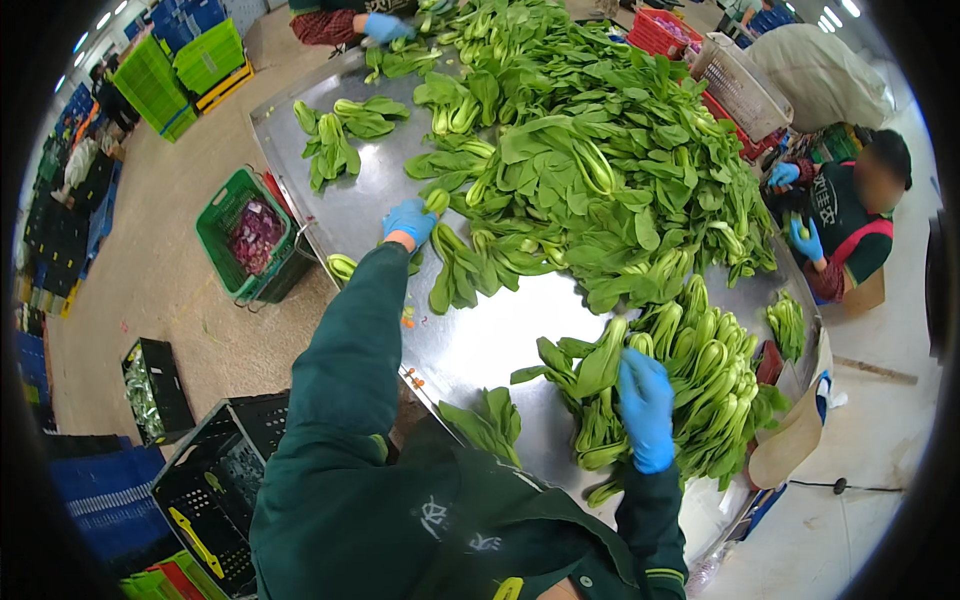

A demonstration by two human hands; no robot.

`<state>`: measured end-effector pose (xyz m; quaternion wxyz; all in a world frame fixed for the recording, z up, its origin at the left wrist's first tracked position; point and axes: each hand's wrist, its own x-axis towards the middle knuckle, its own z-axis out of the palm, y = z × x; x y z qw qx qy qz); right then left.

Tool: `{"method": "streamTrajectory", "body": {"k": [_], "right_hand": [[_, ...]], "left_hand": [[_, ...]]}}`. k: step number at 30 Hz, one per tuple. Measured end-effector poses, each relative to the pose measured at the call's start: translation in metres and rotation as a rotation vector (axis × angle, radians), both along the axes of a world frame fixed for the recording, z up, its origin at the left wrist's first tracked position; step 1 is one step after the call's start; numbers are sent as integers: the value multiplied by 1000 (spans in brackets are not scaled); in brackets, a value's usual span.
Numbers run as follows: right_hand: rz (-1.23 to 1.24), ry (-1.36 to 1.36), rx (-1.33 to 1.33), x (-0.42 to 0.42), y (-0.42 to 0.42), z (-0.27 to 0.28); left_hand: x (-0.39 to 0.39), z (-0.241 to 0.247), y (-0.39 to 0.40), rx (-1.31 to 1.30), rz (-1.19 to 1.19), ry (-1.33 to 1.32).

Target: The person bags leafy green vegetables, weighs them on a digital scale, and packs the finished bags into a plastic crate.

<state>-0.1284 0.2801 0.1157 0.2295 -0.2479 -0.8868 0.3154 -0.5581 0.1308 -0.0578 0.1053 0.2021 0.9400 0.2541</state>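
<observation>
My left hand, in a blue glove, reaches far out over the metal table. Its fingers close on a bok choy head whose pale base sticks out past them. Nearer to me, my right hand, gloved in blue too, grips another bok choy head, base up; the palm side is hidden. Right beside that hand lies a dense stack of bok choy with the bases lined up. A large loose heap of bok choy covers the far part of the table.
A green crate with purple leaves stands left of the table, and a black crate is near my left side. One co-worker is at the right edge; another's gloved hand works at the far end. A loose bok choy lies by the near edge.
</observation>
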Motion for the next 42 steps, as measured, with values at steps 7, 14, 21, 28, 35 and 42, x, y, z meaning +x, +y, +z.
{"method": "streamTrajectory", "body": {"k": [7, 14, 21, 28, 35, 42], "right_hand": [[284, -193, 7, -156, -1, -87], [86, -430, 392, -262, -43, -149], [238, -577, 341, -257, -53, -159], [282, 103, -1619, -207, -24, -97], [282, 419, -2047, -125, -2, -62], [244, 626, -2113, -63, -18, -33]], "left_hand": [[34, 79, -91, 517, 292, -179], [41, 41, -123, -298, 157, 121], [50, 50, -101, -355, 97, 79], [45, 2, -109, 1, 99, 223], [30, -17, -123, 337, 18, 155], [119, 105, -104, 858, -456, -453]]}}
